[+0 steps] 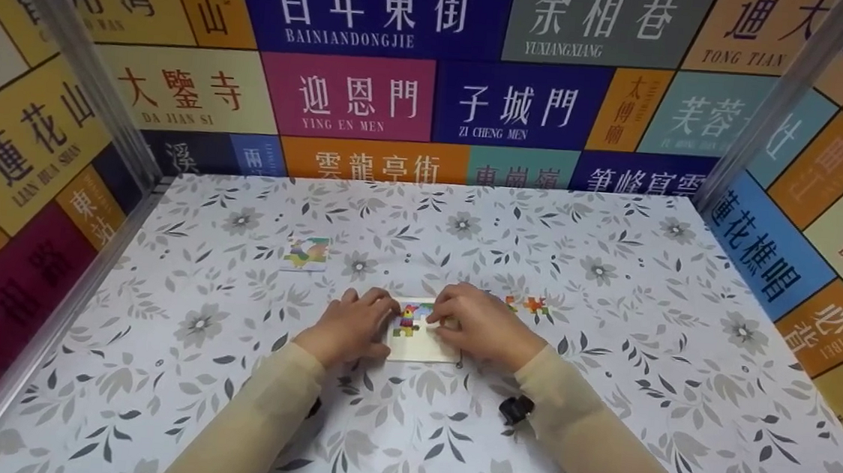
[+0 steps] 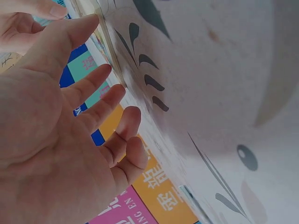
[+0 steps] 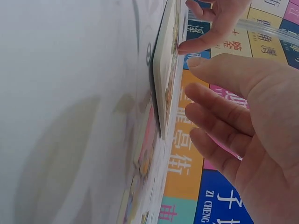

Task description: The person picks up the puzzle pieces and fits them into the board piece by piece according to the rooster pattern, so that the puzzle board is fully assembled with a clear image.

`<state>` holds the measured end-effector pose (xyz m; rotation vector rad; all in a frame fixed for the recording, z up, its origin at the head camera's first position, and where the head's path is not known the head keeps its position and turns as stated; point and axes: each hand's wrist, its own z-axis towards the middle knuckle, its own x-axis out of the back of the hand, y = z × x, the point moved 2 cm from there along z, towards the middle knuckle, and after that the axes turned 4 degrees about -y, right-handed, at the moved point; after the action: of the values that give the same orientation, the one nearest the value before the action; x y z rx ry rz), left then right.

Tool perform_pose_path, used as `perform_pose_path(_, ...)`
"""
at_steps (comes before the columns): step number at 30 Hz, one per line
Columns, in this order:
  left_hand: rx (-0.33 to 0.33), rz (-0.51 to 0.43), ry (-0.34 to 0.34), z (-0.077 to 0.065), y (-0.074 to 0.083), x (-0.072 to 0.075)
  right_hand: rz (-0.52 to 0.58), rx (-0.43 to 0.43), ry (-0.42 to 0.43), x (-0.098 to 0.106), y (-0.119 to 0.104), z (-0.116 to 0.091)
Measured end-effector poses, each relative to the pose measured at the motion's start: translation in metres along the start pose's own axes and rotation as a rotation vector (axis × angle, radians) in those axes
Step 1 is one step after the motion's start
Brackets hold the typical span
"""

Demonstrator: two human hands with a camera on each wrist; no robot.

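A small cream puzzle board [image 1: 420, 351] lies on the table, with a few joined colourful jigsaw pieces [image 1: 406, 321] in its left part. My left hand [image 1: 354, 325] is at the board's left side, thumb near the lower corner and fingers farther up. In the left wrist view its thumb tip meets the edge of the board [image 2: 110, 46], the other fingers loosely bent. Over the board's right part is my right hand [image 1: 486, 324], fingertips close to the jigsaw pieces. From the right wrist its thumb and fingers look relaxed and spread, with no piece showing between them.
Loose orange and red jigsaw pieces [image 1: 535, 305] lie beyond my right hand, partly hidden by it. A small square picture card [image 1: 306, 254] sits farther back on the left. Panels with large lettering [image 1: 357, 103] stand behind the floral-covered table [image 1: 602, 236].
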<state>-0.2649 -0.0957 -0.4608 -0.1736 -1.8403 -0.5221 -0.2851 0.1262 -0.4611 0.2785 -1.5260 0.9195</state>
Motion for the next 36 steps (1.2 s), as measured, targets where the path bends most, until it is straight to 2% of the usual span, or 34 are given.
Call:
perform_pose_path(5,0.000,-0.007,0.001,-0.001,0.000,0.000,-0.023,0.009,0.023,0.006,0.005,-0.008)
perform_pose_path(10,-0.009,-0.015,0.002,-0.002,0.001,-0.001,-0.054,-0.020,0.050,0.013,0.014,-0.019)
perform_pose_path(21,0.024,-0.030,-0.029,0.000,0.002,0.001,-0.045,-0.154,0.037,0.022,0.040,-0.039)
perform_pose_path(30,0.028,-0.035,-0.037,0.001,0.005,0.002,-0.011,-0.182,0.042,0.029,0.050,-0.052)
perform_pose_path(36,0.020,-0.040,-0.028,0.000,0.002,0.002,-0.053,-0.161,0.041,0.030,0.060,-0.054)
